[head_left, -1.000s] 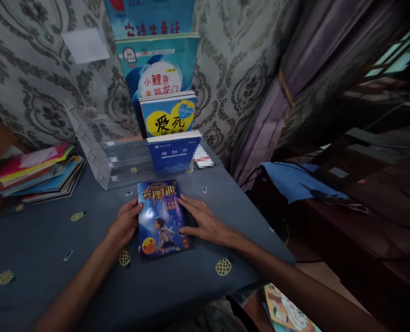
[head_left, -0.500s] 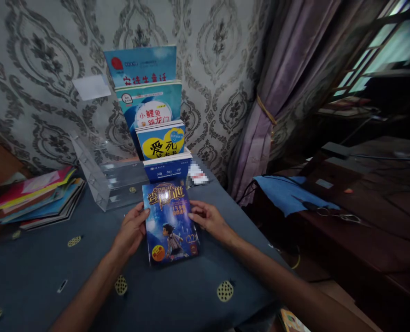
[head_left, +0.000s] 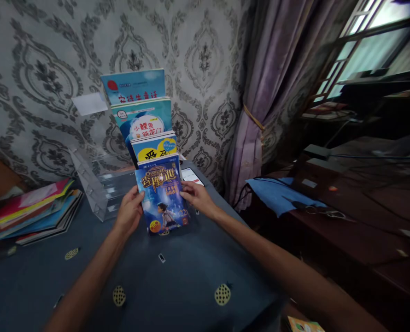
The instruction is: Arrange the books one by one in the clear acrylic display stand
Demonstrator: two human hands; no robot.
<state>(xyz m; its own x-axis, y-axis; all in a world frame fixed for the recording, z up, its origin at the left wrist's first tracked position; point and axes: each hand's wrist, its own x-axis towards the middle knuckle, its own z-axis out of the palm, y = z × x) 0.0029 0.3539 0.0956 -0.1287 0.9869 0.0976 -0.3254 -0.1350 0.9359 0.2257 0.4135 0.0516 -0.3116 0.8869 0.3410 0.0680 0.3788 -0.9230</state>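
Note:
Between my two hands is a dark blue book (head_left: pixel 165 198) with gold lettering and a running figure on its cover. My left hand (head_left: pixel 131 210) grips its left edge, thumb on the front. On the right edge my right hand (head_left: pixel 200 198) pinches it. The book is tilted back, right in front of a clear acrylic rack (head_left: pixel 97 196). Stepped up in the rack's right side stand a yellow-and-blue book (head_left: pixel 153 148), a teal book (head_left: pixel 141 120) and a light blue book (head_left: pixel 134 87). A dark blue booklet in the lowest tier is mostly hidden by the held book.
A stack of colourful books (head_left: pixel 35 207) lies on the blue tablecloth (head_left: pixel 170 290) at the left. A phone (head_left: pixel 191 176) with a lit screen lies right of the rack. Beyond the table's right edge are a blue cloth (head_left: pixel 274 193), scissors (head_left: pixel 325 212) and cables; a purple curtain (head_left: pixel 256 101) hangs behind.
Both hands have carried the dark blue book toward the rack, where it now covers most of the lowest-tier booklet. The camera view has shifted slightly.

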